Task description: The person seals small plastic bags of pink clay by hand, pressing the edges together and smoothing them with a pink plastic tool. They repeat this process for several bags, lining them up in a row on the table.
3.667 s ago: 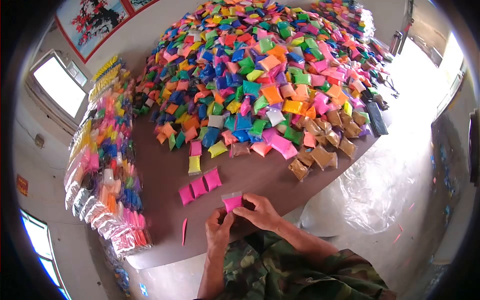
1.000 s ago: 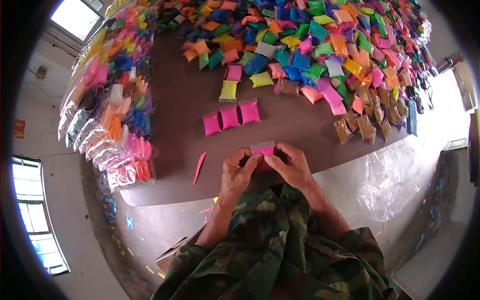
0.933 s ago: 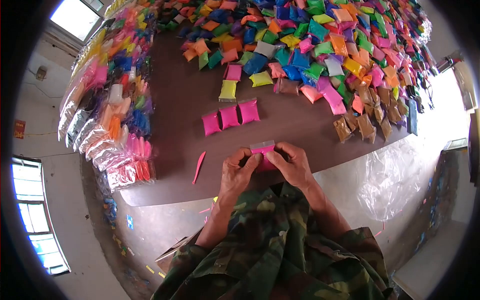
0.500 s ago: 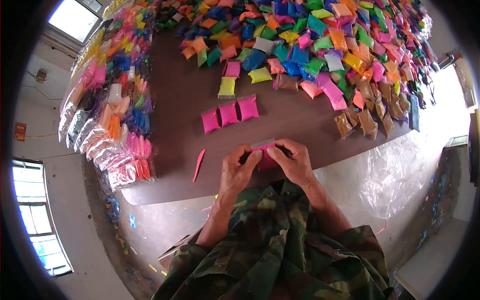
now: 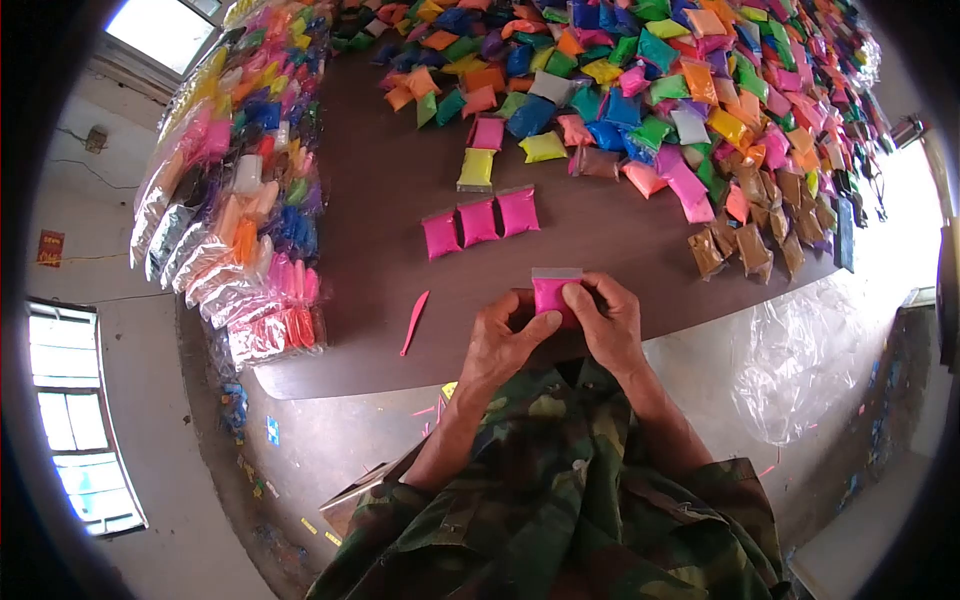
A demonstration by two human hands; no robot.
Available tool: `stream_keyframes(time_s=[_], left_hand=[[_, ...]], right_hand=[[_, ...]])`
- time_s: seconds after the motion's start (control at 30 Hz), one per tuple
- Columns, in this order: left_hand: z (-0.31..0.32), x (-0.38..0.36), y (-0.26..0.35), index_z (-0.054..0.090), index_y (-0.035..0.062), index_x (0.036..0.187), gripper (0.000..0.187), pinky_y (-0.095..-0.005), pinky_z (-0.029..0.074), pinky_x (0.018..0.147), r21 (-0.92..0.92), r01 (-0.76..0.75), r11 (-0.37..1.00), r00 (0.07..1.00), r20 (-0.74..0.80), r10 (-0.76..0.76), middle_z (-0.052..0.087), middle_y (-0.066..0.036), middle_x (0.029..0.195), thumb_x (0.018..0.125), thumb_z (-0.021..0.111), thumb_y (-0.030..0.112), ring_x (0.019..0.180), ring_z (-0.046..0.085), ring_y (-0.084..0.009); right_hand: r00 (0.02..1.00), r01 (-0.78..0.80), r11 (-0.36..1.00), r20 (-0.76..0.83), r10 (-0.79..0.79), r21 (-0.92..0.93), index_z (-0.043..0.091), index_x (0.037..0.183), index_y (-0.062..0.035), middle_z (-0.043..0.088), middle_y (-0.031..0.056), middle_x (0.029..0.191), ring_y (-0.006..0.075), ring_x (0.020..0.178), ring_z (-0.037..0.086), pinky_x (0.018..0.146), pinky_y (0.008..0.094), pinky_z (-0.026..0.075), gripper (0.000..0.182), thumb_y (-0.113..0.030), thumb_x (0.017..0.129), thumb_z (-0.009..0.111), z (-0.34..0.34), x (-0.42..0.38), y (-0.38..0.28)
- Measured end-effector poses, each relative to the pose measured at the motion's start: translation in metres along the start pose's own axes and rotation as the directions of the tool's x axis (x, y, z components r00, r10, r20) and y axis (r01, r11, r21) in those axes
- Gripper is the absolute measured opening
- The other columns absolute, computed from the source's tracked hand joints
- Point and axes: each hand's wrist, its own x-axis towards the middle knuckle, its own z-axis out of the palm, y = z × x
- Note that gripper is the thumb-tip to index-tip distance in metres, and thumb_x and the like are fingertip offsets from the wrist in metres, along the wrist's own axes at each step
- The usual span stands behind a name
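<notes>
Between my two hands, at the table's near edge, is a small clear zip bag of pink clay-like material [image 5: 552, 292]. Its clear top strip points away from me. My left hand [image 5: 506, 335] grips the bag's lower left side, thumb on its face. On the right side my right hand [image 5: 606, 318] pinches it, thumb pressed on the front. Beyond them three matching pink bags [image 5: 479, 222] lie in a row. To the left of my hands rests a pink plastic knife-like tool [image 5: 415, 322].
Many colourful small bags [image 5: 600, 90] cover the back and right of the brown table [image 5: 370, 220]. Brown bags [image 5: 750, 245] lie at the right edge. Stacked clear packs [image 5: 270, 250] line the left side. A clear plastic sheet [image 5: 800, 360] is off the table at right.
My thumbs have slid down from the bag's top strip to its lower part, so more of the pink bag shows. The whole view has shifted slightly.
</notes>
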Motion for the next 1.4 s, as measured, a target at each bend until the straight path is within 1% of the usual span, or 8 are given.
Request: stream_keyframes(time_s=[0.1,0.13,0.4,0.5,0.67,0.93,1.03,1.4], left_hand=[[-0.006,-0.003,-0.004,0.075,-0.0034,0.114,0.028,-0.0254,0.052,0.079,-0.064,0.063,0.996,0.997,-0.038,-0.065,0.075,-0.002,0.096,0.101,0.08,0.021,0.088,0.064,-0.0082],[-0.008,-0.003,-0.008,0.075,-0.0032,0.114,0.028,-0.0251,0.052,0.079,-0.074,0.053,0.996,0.997,-0.044,-0.056,0.075,-0.001,0.096,0.101,0.08,0.021,0.088,0.064,-0.0078],[-0.025,0.005,-0.002,0.077,-0.001,0.112,0.025,-0.0273,0.051,0.07,0.097,-0.092,0.991,0.991,-0.089,0.101,0.072,0.001,0.084,0.1,0.079,0.02,0.076,0.062,-0.0074],[-0.057,0.021,0.013,0.076,-0.0007,0.11,0.025,-0.0255,0.05,0.07,0.079,0.077,0.994,0.97,-0.234,-0.057,0.07,0.0,0.086,0.1,0.08,0.022,0.075,0.061,-0.0064],[-0.106,0.049,0.031,0.074,-0.0026,0.111,0.029,-0.0257,0.047,0.061,0.109,0.034,0.993,0.915,-0.402,0.013,0.065,0.0,0.078,0.099,0.08,0.023,0.066,0.057,-0.0075],[-0.122,0.084,0.0,0.072,-0.0039,0.113,0.033,-0.0235,0.044,0.054,0.079,0.089,0.993,0.907,-0.418,-0.048,0.067,-0.002,0.08,0.096,0.084,0.023,0.063,0.056,-0.0065],[-0.123,0.083,-0.002,0.072,-0.0029,0.112,0.033,-0.0227,0.043,0.051,0.142,0.141,0.98,0.912,-0.403,-0.073,0.066,-0.001,0.08,0.096,0.084,0.022,0.062,0.055,-0.0055],[-0.121,0.082,-0.001,0.071,-0.001,0.112,0.031,-0.0225,0.041,0.049,0.155,0.166,0.974,0.912,-0.399,-0.092,0.066,-0.001,0.08,0.095,0.084,0.022,0.06,0.053,-0.0043]], right_hand=[[0.992,-0.082,0.984,0.111,0.065,0.158,0.07,0.126,0.0017,0.076,0.004,0.105,0.0074,0.095,0.064,0.086,0.0279,0.055,0.029,-0.019,0.105,0.073,0.0,-0.001,0.002],[0.985,-0.036,0.999,0.167,0.034,0.004,0.069,0.128,0.0017,0.076,0.0062,0.109,0.009,0.099,0.066,0.088,0.0289,0.056,0.033,-0.019,0.104,0.075,-0.002,0.0,-0.01],[0.992,-0.027,0.998,0.125,0.033,-0.053,0.069,0.131,0.0013,0.079,0.0094,0.101,0.0101,0.092,0.07,0.083,0.0304,0.058,0.036,-0.015,0.1,0.078,0.003,-0.001,0.007],[0.991,-0.06,0.996,0.113,0.067,-0.064,0.07,0.132,-0.0003,0.079,0.009,0.097,0.0085,0.088,0.07,0.078,0.0292,0.058,0.036,-0.013,0.1,0.078,0.004,-0.002,0.005],[0.995,0.026,0.993,0.097,-0.015,-0.112,0.071,0.128,-0.002,0.079,0.0091,0.093,0.0102,0.08,0.072,0.071,0.0286,0.058,0.03,-0.012,0.1,0.077,0.005,-0.002,0.008],[0.99,0.123,0.979,0.093,-0.108,-0.165,0.071,0.125,0.0014,0.075,0.0065,0.092,0.0069,0.077,0.066,0.067,0.0243,0.055,0.026,-0.006,0.1,0.075,0.006,-0.002,0.007],[0.988,0.144,0.976,0.075,-0.133,-0.162,0.072,0.122,-0.0021,0.077,0.0121,0.09,0.0161,0.072,0.073,0.064,0.0299,0.058,0.024,-0.013,0.101,0.076,0.007,-0.002,0.008],[0.983,0.175,0.963,0.085,-0.16,-0.203,0.073,0.121,-0.0025,0.076,0.0118,0.091,0.0169,0.069,0.072,0.061,0.0291,0.056,0.023,-0.009,0.099,0.076,0.007,-0.002,0.005]])
